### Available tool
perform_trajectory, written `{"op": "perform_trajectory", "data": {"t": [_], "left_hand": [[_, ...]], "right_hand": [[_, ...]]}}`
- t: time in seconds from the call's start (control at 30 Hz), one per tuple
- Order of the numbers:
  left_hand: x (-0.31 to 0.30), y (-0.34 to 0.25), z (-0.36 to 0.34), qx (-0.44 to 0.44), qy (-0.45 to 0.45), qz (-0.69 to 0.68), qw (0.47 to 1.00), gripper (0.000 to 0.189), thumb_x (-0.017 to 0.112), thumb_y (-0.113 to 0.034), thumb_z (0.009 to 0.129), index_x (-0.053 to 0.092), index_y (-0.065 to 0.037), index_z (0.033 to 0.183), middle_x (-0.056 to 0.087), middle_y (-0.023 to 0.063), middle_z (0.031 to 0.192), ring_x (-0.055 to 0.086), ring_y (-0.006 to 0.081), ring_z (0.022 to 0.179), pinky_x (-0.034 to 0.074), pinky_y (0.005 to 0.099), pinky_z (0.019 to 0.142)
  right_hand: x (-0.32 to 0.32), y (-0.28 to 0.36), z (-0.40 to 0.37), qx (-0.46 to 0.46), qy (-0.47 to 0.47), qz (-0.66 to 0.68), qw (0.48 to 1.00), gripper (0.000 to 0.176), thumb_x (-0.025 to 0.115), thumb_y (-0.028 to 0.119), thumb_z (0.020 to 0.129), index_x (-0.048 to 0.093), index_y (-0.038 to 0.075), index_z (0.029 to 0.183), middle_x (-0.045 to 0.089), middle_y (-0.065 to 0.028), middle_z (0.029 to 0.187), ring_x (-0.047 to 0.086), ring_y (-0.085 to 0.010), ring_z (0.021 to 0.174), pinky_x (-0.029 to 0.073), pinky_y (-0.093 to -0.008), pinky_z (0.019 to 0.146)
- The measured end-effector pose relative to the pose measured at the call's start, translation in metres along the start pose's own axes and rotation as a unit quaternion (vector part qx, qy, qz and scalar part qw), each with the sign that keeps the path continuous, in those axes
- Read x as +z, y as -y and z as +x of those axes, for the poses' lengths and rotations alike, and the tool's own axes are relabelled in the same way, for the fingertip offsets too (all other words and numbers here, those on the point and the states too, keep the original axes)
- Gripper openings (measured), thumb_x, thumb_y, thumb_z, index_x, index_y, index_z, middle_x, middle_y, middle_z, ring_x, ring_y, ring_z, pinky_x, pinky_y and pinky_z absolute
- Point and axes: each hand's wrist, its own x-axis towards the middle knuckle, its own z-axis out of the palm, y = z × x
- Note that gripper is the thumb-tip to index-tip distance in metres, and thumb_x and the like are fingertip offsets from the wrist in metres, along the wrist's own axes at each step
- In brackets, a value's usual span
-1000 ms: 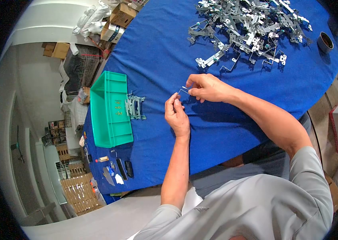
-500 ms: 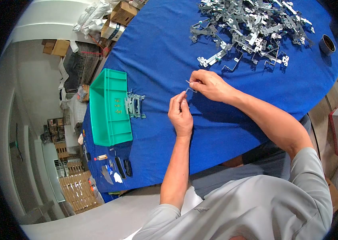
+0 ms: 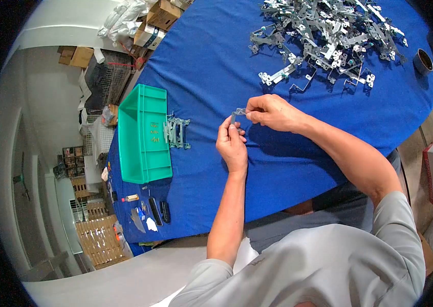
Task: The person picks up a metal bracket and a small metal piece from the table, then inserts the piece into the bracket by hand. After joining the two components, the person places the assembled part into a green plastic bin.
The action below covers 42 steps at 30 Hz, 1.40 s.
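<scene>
Between my two hands is a small bent metal bracket, raised over the blue cloth. My left hand pinches its lower end between thumb and fingers. From the right, my right hand grips the upper end with thumb and forefinger. Part of the bracket is hidden by the fingertips. Beyond my hands lies a big heap of similar metal brackets. A smaller, neater group of brackets rests against the right side of a green plastic bin.
A dark round cup stands at the far right of the blue-covered table. Near the left edge lie a black pen-like tool, a black object and a white scrap. Cardboard boxes are stacked beyond the table.
The bracket has turned and now shows more of its bent shape between my hands. My right hand has dropped slightly, and its fingers are closer to the left hand's. The view has shifted a little.
</scene>
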Motion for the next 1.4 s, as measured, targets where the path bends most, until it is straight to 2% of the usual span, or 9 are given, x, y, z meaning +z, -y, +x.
{"op": "perform_trajectory", "data": {"t": [0.3,0.4,0.6,0.7,0.8,1.1,1.2,1.3,1.4], "left_hand": [[0.0,0.003,0.001,0.02,0.009,0.046,0.999,0.027,0.052,-0.007,0.104,0.064,0.001,0.126,0.069,0.0066,0.096,0.061,0.0069,0.073,0.05,0.0203,0.057],[0.001,-0.002,0.0,0.049,-0.009,0.079,0.996,0.027,0.052,-0.007,0.104,0.065,0.0,0.126,0.068,0.0067,0.099,0.059,0.0068,0.074,0.05,0.0205,0.057],[-0.004,0.001,0.001,0.085,0.005,0.103,0.991,0.025,0.054,-0.008,0.104,0.069,-0.002,0.122,0.066,0.006,0.101,0.056,0.0067,0.072,0.05,0.0209,0.058],[-0.003,0.0,0.001,0.087,0.004,0.106,0.99,0.024,0.054,-0.008,0.104,0.07,-0.002,0.121,0.065,0.006,0.101,0.057,0.0068,0.073,0.049,0.0212,0.057],[-0.002,-0.002,0.002,0.095,0.003,0.119,0.988,0.024,0.054,-0.007,0.103,0.07,-0.001,0.121,0.065,0.0058,0.101,0.056,0.0071,0.072,0.049,0.0218,0.058],[-0.002,-0.005,0.0,0.119,0.032,0.118,0.985,0.024,0.056,-0.003,0.1,0.072,-0.002,0.119,0.065,0.0061,0.101,0.055,0.0072,0.069,0.049,0.0223,0.058],[-0.004,0.003,0.004,0.189,0.052,0.149,0.969,0.024,0.055,-0.004,0.102,0.071,-0.002,0.12,0.067,0.0065,0.099,0.057,0.0071,0.07,0.048,0.0221,0.057],[-0.002,0.0,-0.001,0.061,0.024,0.08,0.995,0.024,0.054,-0.006,0.103,0.068,0.0,0.122,0.069,0.0068,0.096,0.06,0.0068,0.07,0.049,0.021,0.056],[-0.002,0.0,0.001,-0.017,-0.016,0.002,1.0,0.024,0.053,-0.007,0.104,0.065,0.001,0.124,0.07,0.0072,0.094,0.062,0.0068,0.07,0.049,0.0199,0.056]], "right_hand": [[0.0,0.0,-0.001,-0.011,-0.024,-0.015,1.0,0.021,0.063,0.017,0.095,0.065,-0.004,0.095,0.064,-0.0107,0.07,0.062,-0.018,0.064,0.049,-0.0362,0.061],[0.002,-0.005,-0.002,-0.056,-0.053,-0.089,0.993,0.021,0.064,0.018,0.09,0.068,-0.002,0.092,0.071,-0.0212,0.081,0.071,-0.0372,0.079,0.053,-0.0463,0.07],[0.001,-0.009,-0.001,-0.06,-0.069,-0.135,0.987,0.017,0.067,0.016,0.089,0.066,-0.001,0.091,0.07,-0.0213,0.081,0.071,-0.039,0.079,0.054,-0.0467,0.07],[0.002,-0.005,-0.003,-0.01,-0.057,-0.072,0.996,0.017,0.067,0.014,0.089,0.066,-0.002,0.096,0.071,-0.0212,0.082,0.072,-0.0372,0.079,0.055,-0.0452,0.07],[0.006,-0.009,0.0,0.017,-0.049,0.053,0.997,0.015,0.065,0.014,0.094,0.065,0.0,0.099,0.066,-0.0093,0.075,0.066,-0.0152,0.068,0.054,-0.0314,0.054],[0.004,-0.014,0.004,-0.078,-0.101,-0.067,0.99,0.025,0.067,0.023,0.092,0.067,-0.002,0.097,0.069,-0.0179,0.08,0.069,-0.0354,0.076,0.052,-0.0444,0.068],[0.002,-0.009,0.004,-0.099,-0.153,-0.039,0.982,0.024,0.066,0.022,0.093,0.068,-0.001,0.097,0.068,-0.0174,0.078,0.068,-0.0309,0.076,0.052,-0.0424,0.068],[0.0,-0.008,0.007,-0.023,-0.113,0.041,0.993,0.021,0.063,0.019,0.098,0.064,-0.002,0.097,0.061,-0.003,0.075,0.056,-0.0123,0.069,0.047,-0.0317,0.062],[-0.001,0.0,0.002,0.021,-0.037,0.081,0.996,0.022,0.062,0.019,0.099,0.065,-0.002,0.097,0.063,-0.0032,0.076,0.057,-0.0115,0.068,0.048,-0.0303,0.061]]}}
